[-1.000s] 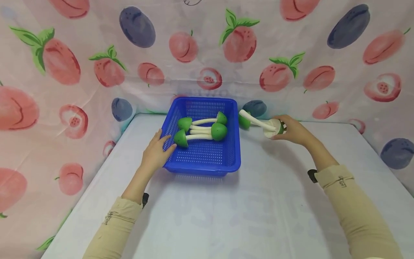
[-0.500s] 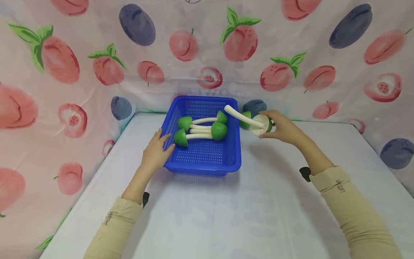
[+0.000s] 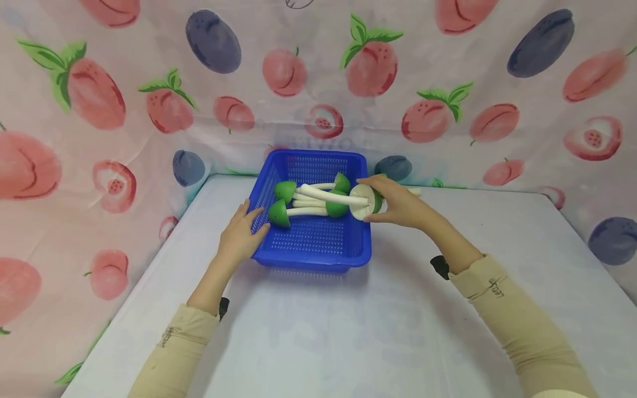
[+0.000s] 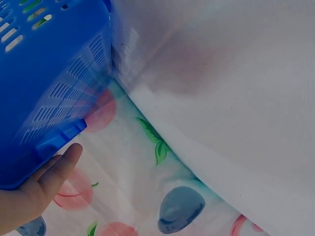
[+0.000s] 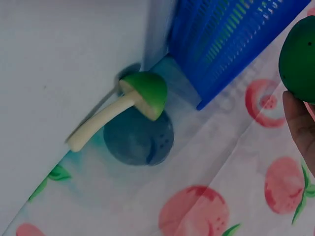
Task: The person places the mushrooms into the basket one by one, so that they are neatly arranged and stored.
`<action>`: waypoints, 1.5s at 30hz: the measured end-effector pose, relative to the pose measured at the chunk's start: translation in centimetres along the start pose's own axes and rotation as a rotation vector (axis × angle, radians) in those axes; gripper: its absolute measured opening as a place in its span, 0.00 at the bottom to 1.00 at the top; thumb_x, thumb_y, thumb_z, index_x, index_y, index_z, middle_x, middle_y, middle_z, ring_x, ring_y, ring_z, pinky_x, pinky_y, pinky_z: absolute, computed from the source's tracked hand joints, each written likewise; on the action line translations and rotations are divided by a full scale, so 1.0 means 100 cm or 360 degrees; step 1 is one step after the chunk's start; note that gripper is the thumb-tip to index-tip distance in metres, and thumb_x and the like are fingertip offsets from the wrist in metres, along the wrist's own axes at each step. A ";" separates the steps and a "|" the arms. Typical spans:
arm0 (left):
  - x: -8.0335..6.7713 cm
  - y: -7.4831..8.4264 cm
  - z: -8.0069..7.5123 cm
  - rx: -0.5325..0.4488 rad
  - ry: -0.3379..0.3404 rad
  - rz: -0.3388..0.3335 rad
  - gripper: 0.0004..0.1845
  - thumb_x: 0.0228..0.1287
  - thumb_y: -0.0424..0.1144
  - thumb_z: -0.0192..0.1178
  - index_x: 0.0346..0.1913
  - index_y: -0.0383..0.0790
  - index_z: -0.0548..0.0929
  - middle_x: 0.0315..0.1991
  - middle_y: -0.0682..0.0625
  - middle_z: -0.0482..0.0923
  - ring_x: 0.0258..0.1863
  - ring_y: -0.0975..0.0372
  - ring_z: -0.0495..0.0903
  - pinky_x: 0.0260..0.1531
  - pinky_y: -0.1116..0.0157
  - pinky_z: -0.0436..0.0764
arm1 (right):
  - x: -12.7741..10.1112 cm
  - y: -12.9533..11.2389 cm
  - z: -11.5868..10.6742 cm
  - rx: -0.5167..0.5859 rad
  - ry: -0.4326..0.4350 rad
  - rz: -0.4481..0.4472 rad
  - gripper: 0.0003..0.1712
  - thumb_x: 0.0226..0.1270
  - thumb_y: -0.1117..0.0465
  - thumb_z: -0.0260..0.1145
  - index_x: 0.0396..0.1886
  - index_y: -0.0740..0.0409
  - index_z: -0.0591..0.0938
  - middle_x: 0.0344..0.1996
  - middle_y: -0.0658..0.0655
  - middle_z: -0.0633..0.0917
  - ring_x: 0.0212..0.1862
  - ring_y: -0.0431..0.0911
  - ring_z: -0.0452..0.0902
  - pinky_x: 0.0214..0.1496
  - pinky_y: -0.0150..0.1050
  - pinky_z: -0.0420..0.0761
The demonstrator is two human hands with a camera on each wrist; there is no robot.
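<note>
A blue plastic basket stands on the white table, with several green-capped toy mushrooms lying in its back half. At its left rim my left hand rests with fingers spread; the left wrist view shows straight fingers along the rim's outside. My right hand pinches another toy mushroom by its cap over the basket's right rim. Its white stem points left, above the mushrooms inside. The right wrist view catches only part of the green cap and a finger.
Another green mushroom lies on the table right of the basket, by the back edge; the right hand mostly hides it in the head view. A fruit-printed cloth hangs behind the white table.
My right hand has carried the mushroom leftward, from beside the basket to over its right rim. The left hand has stayed at the left rim, and the basket has not moved.
</note>
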State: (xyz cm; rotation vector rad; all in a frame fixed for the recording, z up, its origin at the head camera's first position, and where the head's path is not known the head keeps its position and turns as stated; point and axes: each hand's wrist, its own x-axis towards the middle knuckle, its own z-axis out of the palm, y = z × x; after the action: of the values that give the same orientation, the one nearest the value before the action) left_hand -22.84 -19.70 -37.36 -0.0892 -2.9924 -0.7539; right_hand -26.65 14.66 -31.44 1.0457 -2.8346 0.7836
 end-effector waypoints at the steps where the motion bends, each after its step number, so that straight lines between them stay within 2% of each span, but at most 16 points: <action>1: 0.000 0.000 0.000 0.0001 0.0000 -0.0001 0.30 0.69 0.49 0.49 0.69 0.39 0.64 0.75 0.37 0.45 0.75 0.45 0.44 0.65 0.38 0.56 | 0.003 -0.003 0.002 -0.0005 -0.0014 0.0000 0.44 0.51 0.59 0.75 0.67 0.63 0.65 0.61 0.65 0.72 0.60 0.56 0.68 0.62 0.56 0.72; 13: 0.001 -0.004 -0.009 0.0014 0.0019 -0.0003 0.30 0.69 0.50 0.48 0.69 0.38 0.64 0.75 0.37 0.45 0.74 0.45 0.45 0.65 0.38 0.56 | 0.048 -0.011 0.029 -0.0125 -0.0178 0.0001 0.43 0.55 0.54 0.72 0.66 0.65 0.65 0.60 0.64 0.73 0.61 0.56 0.69 0.63 0.51 0.71; 22: 0.002 -0.006 -0.008 0.0003 0.0020 -0.0008 0.30 0.69 0.49 0.48 0.69 0.38 0.63 0.75 0.37 0.44 0.74 0.44 0.44 0.66 0.38 0.55 | 0.062 -0.017 0.035 -0.0381 -0.0418 -0.0018 0.43 0.56 0.53 0.71 0.67 0.67 0.64 0.58 0.65 0.74 0.51 0.53 0.75 0.56 0.47 0.76; 27: 0.002 -0.006 -0.007 0.0006 0.0014 -0.0021 0.30 0.70 0.49 0.48 0.70 0.38 0.63 0.75 0.37 0.44 0.74 0.44 0.44 0.65 0.37 0.55 | 0.066 -0.024 0.036 -0.0462 -0.0544 0.0027 0.43 0.57 0.54 0.71 0.67 0.68 0.64 0.61 0.66 0.72 0.59 0.57 0.73 0.63 0.49 0.72; 31: 0.003 -0.005 -0.005 0.0001 0.0023 -0.0013 0.30 0.70 0.50 0.48 0.70 0.39 0.63 0.75 0.37 0.44 0.74 0.44 0.44 0.64 0.37 0.56 | 0.070 -0.024 0.042 -0.0495 -0.0606 0.0065 0.42 0.56 0.55 0.71 0.66 0.68 0.65 0.62 0.66 0.72 0.61 0.57 0.72 0.65 0.49 0.70; 37: 0.004 -0.001 -0.004 -0.0004 0.0008 -0.0007 0.30 0.70 0.50 0.48 0.70 0.39 0.63 0.75 0.37 0.44 0.74 0.45 0.44 0.66 0.39 0.54 | 0.068 -0.015 0.056 -0.0510 -0.0552 0.0081 0.42 0.55 0.53 0.72 0.65 0.68 0.66 0.59 0.67 0.74 0.60 0.57 0.73 0.65 0.49 0.70; 40: 0.003 0.000 -0.003 -0.0011 0.0007 0.0001 0.30 0.70 0.50 0.48 0.70 0.39 0.63 0.75 0.37 0.44 0.74 0.44 0.44 0.66 0.39 0.54 | 0.065 -0.013 0.063 -0.0542 -0.0495 0.0086 0.40 0.54 0.51 0.72 0.62 0.65 0.68 0.55 0.66 0.75 0.55 0.56 0.76 0.61 0.49 0.74; 45: -0.001 0.000 0.000 -0.0016 -0.0010 -0.0003 0.30 0.70 0.50 0.48 0.70 0.39 0.63 0.75 0.37 0.44 0.74 0.44 0.44 0.65 0.38 0.55 | 0.059 -0.014 0.072 -0.0577 -0.0463 0.0122 0.39 0.54 0.48 0.72 0.62 0.60 0.69 0.57 0.64 0.75 0.55 0.56 0.77 0.57 0.51 0.77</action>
State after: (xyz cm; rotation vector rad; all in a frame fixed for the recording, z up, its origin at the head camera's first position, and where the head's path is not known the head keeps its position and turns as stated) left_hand -22.77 -19.65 -37.39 -0.0894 -2.9953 -0.7702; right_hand -29.29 6.81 -35.96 1.0714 -3.1007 0.1086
